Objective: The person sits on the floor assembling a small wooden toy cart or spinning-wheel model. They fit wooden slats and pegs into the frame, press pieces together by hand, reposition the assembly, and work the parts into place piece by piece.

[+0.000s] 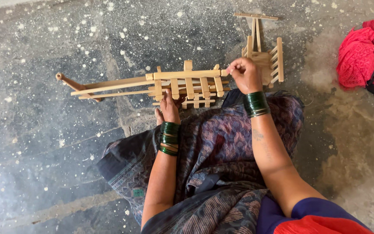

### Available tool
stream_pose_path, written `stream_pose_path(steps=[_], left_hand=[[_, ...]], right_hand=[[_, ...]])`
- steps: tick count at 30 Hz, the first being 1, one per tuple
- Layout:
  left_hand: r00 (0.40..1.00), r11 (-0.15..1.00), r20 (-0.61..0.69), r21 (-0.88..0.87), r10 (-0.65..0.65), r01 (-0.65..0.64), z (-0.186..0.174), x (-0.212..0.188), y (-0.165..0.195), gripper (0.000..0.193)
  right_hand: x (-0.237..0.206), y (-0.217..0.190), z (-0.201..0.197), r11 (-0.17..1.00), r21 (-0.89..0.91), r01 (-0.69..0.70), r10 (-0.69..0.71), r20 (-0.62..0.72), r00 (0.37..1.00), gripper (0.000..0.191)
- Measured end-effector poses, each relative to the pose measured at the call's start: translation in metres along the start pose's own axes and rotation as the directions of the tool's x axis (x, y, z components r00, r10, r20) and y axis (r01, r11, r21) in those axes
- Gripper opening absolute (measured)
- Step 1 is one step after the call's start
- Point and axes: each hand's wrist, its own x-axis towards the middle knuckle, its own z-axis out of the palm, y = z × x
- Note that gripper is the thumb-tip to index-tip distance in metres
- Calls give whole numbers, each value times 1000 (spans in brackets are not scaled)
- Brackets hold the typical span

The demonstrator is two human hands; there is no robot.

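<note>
Person sits on speckled grey stone floor, legs under a patterned dark cloth. Landmark: the wooden slat frame, a small cart-like model w/ two long poles running to its left, lying on the floor just in front of the knees. Left hand at the frame's near edge, fingers pressed together against the underside slats, propping it. Right hand at the frame's right end, fingers pinching the tip of the top rail. Green bangles on both wrists. Second wooden model just beyond the frame's right end, partly behind the right hand. Red cloth bundle well to the right of the frame, apart from it.
</note>
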Motion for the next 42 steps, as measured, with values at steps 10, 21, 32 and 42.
stream_pose_path(steps=[10, 21, 32, 42], left_hand=[[1000, 999, -15, 49, 3, -2, 4, -2, 1, 72], [998, 997, 16, 55, 53, -54, 13, -6, 9, 65], [997, 999, 54, 5, 53, -54, 13, -4, 4, 52], [995, 997, 75, -17, 70, -69, 17, -5, 3, 51]], right_hand=[[-15, -6, 26, 967, -217, 132, -111, 106, 988, 8], [-5, -31, 11, 988, -97, 121, -120, 9, 993, 6], [9, -44, 57, 967, -148, 209, -196, 95, 976, 9], [8, -38, 93, 869, -145, 472, -464, 88, 881, 13]])
